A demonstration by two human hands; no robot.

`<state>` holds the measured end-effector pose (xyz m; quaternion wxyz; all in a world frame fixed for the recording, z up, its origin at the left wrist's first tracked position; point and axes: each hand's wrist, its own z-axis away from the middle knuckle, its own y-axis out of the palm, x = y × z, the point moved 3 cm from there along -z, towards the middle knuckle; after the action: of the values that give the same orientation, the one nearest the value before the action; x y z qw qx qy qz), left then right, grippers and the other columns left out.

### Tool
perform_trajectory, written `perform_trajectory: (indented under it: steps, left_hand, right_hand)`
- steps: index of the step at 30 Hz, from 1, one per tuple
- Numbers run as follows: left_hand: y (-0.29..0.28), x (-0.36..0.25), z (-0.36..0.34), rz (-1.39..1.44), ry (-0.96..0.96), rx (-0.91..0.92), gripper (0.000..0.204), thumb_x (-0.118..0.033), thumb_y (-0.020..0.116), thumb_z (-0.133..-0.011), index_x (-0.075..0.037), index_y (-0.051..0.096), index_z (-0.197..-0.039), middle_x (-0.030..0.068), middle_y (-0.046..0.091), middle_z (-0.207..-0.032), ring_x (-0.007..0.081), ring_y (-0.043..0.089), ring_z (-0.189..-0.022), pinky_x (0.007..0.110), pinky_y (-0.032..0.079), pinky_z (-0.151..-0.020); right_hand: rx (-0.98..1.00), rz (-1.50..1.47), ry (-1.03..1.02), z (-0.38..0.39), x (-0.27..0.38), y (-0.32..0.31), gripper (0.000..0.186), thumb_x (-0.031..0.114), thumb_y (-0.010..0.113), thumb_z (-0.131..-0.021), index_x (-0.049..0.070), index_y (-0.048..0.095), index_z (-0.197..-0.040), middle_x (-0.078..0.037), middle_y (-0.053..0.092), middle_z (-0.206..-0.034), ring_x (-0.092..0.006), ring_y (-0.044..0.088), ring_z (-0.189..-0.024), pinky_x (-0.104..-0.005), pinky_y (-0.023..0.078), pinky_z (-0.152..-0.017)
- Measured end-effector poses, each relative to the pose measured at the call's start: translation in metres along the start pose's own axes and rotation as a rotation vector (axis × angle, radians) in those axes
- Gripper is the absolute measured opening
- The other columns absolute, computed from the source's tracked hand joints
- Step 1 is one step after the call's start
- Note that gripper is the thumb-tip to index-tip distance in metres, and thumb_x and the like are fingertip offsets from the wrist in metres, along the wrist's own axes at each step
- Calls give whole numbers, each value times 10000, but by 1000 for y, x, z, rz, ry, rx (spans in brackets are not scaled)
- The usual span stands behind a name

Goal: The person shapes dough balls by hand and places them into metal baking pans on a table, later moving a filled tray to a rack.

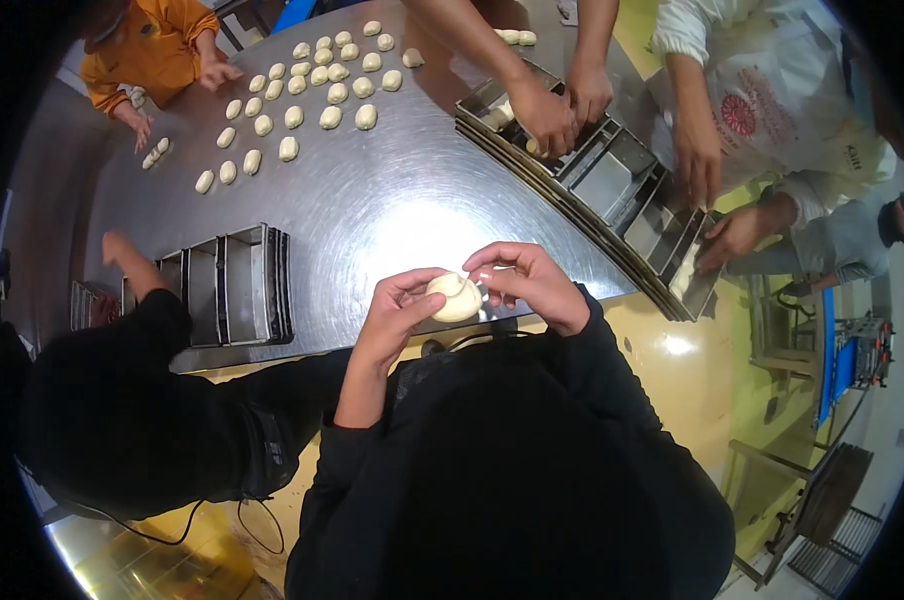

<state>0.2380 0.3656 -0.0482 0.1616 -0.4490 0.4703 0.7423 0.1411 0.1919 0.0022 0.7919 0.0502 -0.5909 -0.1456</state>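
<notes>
1. Left hand (397,310): fingers curl around the left side of a pale dough ball (455,297), thumb and fingertips pinching it
2. Right hand (527,283): fingers bend over the right side of the same dough ball, fingertips touching its surface; both hands close on it together
3. Dough ball position: held between the two hands just above the near edge of the stainless steel table (372,200), close to the person's chest
4. Surroundings: a bank of joined loaf tins (232,285) stands on the table to the left, and a longer row of loaf tins (612,180) runs along the right edge, where other people's hands work
5. Shaped dough pieces (312,95) lie in rows at the far end of the table, well apart from the held ball
6. Risk: the ball sits over the table edge, so a loosened pinch probably drops it toward the floor
7. Risk: uneven finger pressure likely tears the surface or leaves a seam open
</notes>
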Motion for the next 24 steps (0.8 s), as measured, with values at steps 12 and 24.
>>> perform_trajectory:
  steps: [12, 24]
  left_hand:
    - [3, -6, 0, -26, 8, -151, 342, -29, 673, -868, 56, 592, -1189, 132, 670, -1084, 170, 650, -990, 279, 519, -886]
    - [7, -4, 3, -5, -10, -56, 346, -5, 670, -863, 54, 592, -1195, 137, 669, -1090, 178, 654, -989, 287, 534, -877]
  right_hand:
    - [-277, 397, -393, 16, -1, 9, 112, 101, 749, -782, 69, 729, -887, -25, 619, -822, -60, 458, -581, -214, 367, -536]
    - [-170, 207, -252, 7, -21, 3, 85, 109, 725, -791, 49, 704, -848, 2, 609, -756, -57, 500, -659, -192, 389, -589]
